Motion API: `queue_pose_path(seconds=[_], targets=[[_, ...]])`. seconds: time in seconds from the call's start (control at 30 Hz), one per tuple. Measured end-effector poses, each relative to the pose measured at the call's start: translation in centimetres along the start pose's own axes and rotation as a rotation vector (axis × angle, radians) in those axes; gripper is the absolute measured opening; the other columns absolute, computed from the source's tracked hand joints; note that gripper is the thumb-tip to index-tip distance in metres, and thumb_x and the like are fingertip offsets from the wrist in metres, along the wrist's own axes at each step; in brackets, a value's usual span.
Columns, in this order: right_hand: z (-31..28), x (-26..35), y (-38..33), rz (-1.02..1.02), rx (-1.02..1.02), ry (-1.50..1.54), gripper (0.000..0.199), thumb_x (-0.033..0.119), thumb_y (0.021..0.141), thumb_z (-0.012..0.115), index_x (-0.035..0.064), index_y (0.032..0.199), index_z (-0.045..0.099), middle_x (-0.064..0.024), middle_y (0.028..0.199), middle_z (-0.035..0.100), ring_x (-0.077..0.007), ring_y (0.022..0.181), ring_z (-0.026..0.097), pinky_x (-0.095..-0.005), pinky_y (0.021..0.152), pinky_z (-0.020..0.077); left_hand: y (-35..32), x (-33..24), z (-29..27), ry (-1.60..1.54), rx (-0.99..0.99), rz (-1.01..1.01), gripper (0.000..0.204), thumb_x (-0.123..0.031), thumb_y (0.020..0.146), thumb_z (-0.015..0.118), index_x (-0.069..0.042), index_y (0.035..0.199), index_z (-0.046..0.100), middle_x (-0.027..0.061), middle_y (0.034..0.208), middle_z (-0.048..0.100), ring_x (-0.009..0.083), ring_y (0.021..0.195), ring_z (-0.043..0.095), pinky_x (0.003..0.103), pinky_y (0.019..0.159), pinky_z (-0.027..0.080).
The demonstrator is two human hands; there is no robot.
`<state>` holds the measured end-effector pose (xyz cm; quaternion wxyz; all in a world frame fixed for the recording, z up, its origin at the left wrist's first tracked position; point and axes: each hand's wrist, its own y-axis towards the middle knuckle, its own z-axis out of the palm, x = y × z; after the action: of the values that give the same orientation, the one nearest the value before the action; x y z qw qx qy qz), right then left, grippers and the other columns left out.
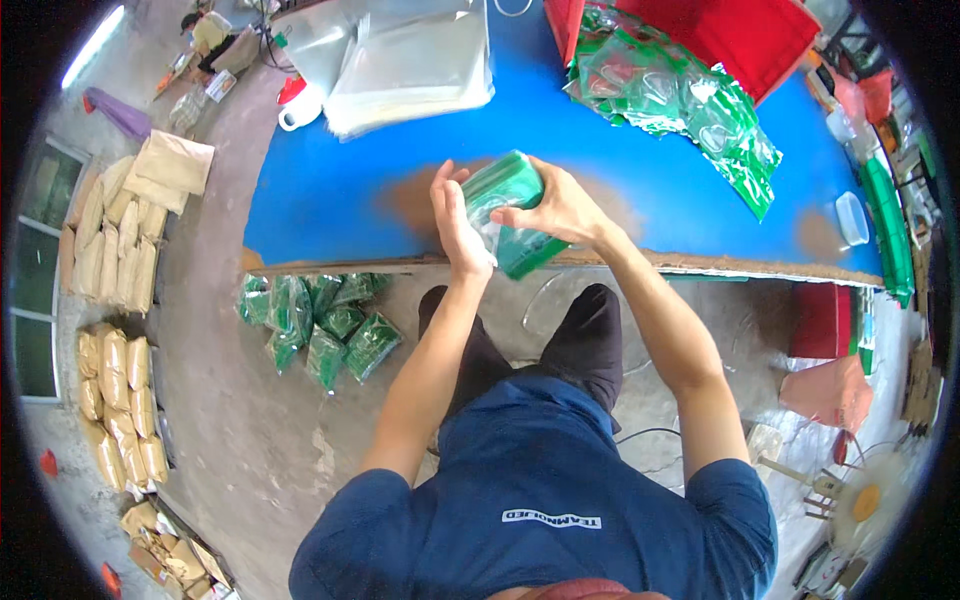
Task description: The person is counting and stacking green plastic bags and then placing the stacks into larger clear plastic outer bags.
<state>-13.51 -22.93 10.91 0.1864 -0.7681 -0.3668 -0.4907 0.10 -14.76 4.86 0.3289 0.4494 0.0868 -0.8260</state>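
Note:
Over the front edge of the blue table, my right hand [562, 208] grips a stack of green and clear plastic bags [512, 190], thumb on the near face and fingers around the far side. Beside the stack's left edge is my left hand [462, 225], palm turned toward it and fingers stretched upward. Whether the left palm presses on the bags is hard to tell. A loose heap of similar green bags [690, 105] lies at the back right, spilling from a red bin [730, 35].
Clear plastic sheets [410, 70] lie on the blue table [340, 190], with a white bottle with a red top [300, 105] beside them. A small clear tub [851, 219] stands at the right. Filled green packets [325, 325] are on the floor below, left of my legs.

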Motion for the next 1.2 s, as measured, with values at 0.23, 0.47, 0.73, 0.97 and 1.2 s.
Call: queue_pose_path(seconds=[0.23, 0.47, 0.73, 0.97, 1.2], targets=[[2.5, -0.5, -2.2, -0.042, -0.117, 0.446, 0.053, 0.019, 0.074, 0.084, -0.0008, 0.118, 0.060, -0.0077, 0.105, 0.068, -0.0141, 0.097, 0.063, -0.0313, 0.090, 0.0513, 0.5, 0.4, 0.3, 0.293, 0.049, 0.145, 0.039, -0.034, 0.105, 0.043, -0.003, 0.124, 0.057, 0.0074, 0.114, 0.055, 0.0166, 0.105, 0.052, 0.032, 0.095, 0.042], [-1.4, -5.4, -3.6, 0.231, -0.279, 0.675, 0.056, 0.033, 0.083, 0.074, 0.0023, 0.127, 0.056, -0.0099, 0.115, 0.065, -0.0205, 0.103, 0.064, -0.0388, 0.090, 0.0536, 4.9, 0.4, 2.3, 0.396, 0.156, 0.091, 0.044, -0.036, 0.099, 0.059, -0.002, 0.127, 0.055, 0.0109, 0.119, 0.058, 0.0183, 0.113, 0.053, 0.034, 0.099, 0.041], [-4.8, -13.8, -7.9, 0.162, -0.603, 1.298, 0.071, 0.052, 0.090, 0.061, 0.0084, 0.143, 0.044, -0.0143, 0.132, 0.058, -0.0320, 0.116, 0.061, -0.0489, 0.098, 0.0519, 30.5, 1.2, -7.2, 1.354, 0.046, 0.545, 0.029, -0.037, 0.080, 0.079, -0.010, 0.078, 0.068, 0.0086, 0.076, 0.070, 0.0283, 0.072, 0.068, 0.041, 0.065, 0.051], [-4.1, -13.4, -7.3, 0.226, -0.612, 1.264, 0.058, 0.043, 0.089, 0.063, 0.0077, 0.133, 0.053, -0.0098, 0.120, 0.065, -0.0286, 0.107, 0.065, -0.0467, 0.093, 0.0543, 36.0, 2.9, -11.3, 1.361, 0.069, 0.042, 0.031, -0.039, 0.075, 0.082, -0.009, 0.082, 0.074, 0.0094, 0.083, 0.075, 0.0207, 0.076, 0.072, 0.038, 0.069, 0.054], [-4.5, -13.2, -6.3, 0.214, -0.509, 1.331, 0.057, 0.042, 0.091, 0.062, 0.0076, 0.134, 0.052, -0.0107, 0.123, 0.065, -0.0287, 0.107, 0.066, -0.0460, 0.093, 0.0547, 35.4, 1.2, -9.4, 1.171, 0.059, 0.087, 0.027, -0.033, 0.086, 0.074, -0.006, 0.081, 0.073, 0.0083, 0.081, 0.073, 0.0265, 0.075, 0.070, 0.040, 0.068, 0.053]])
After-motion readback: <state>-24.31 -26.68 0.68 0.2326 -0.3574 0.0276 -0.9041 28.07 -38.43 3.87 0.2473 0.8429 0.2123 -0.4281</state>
